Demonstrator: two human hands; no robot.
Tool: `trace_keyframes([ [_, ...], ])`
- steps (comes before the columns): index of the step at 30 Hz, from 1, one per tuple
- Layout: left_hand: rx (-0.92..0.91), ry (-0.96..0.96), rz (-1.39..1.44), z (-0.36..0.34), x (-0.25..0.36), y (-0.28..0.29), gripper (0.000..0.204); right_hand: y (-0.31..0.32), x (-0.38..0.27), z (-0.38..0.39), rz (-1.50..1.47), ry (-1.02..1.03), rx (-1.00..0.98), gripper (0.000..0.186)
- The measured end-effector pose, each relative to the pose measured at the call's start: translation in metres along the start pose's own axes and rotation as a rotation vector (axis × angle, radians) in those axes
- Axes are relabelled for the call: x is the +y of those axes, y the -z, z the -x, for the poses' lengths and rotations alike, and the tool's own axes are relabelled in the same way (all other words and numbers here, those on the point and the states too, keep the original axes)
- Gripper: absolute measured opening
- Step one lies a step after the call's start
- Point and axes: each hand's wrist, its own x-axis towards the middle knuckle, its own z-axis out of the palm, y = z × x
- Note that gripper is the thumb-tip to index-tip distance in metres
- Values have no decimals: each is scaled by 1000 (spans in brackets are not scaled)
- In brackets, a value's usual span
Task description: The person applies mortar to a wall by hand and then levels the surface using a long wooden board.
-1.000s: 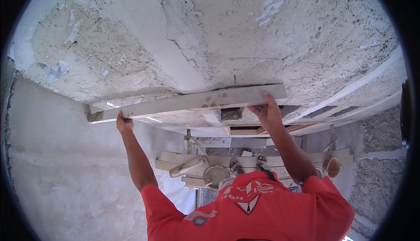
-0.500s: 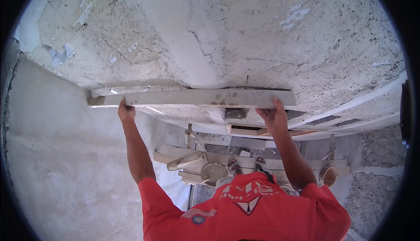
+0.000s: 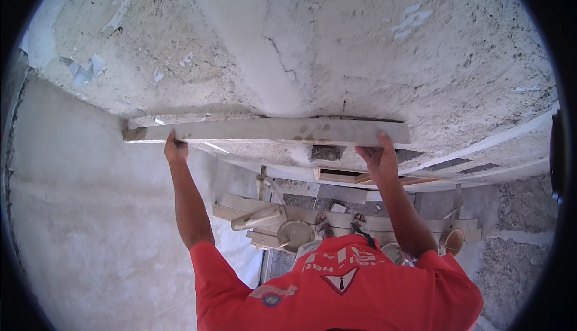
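Observation:
A long grey board point(image 3: 258, 131), marked with dark smudges, lies horizontally against the rough, patchy plaster wall point(image 3: 210, 48). My left hand point(image 3: 176, 147) grips its lower edge near the left end, thumb on the board's face. Toward the right end my right hand point(image 3: 377, 156) holds it the same way, fingers curled at the lower edge. Just below the board, between my hands, is a dark rectangular recess point(image 3: 327, 153) in the wall.
Below me are scaffold planks point(image 3: 342, 222) with my sandalled feet on them, a round basin point(image 3: 296, 232), a long tool point(image 3: 258, 218) and a bucket point(image 3: 454, 241). A wooden-framed opening point(image 3: 348, 176) sits low in the wall. A smooth plastered wall point(image 3: 90, 199) stands at the left.
The board, tilted up to the right a second ago, now sits about level, its left end higher. My left hand has risen with it; my right hand has shifted a little rightward.

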Motion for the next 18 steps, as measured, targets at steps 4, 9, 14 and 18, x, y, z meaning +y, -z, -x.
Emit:
trace_keyframes([
  [4,2,-3,-38,6,-14,-1,28,8,-6,7,-1,-28,61,44],
  [9,-58,57,24,52,-47,21,28,75,-14,23,-24,-39,89,47],
  [14,-35,83,210,142,-71,-2,43,165,-22,38,-47,-81,163,52],
  [18,53,-117,102,212,-55,-32,52,208,3,52,-120,-203,208,51],
])
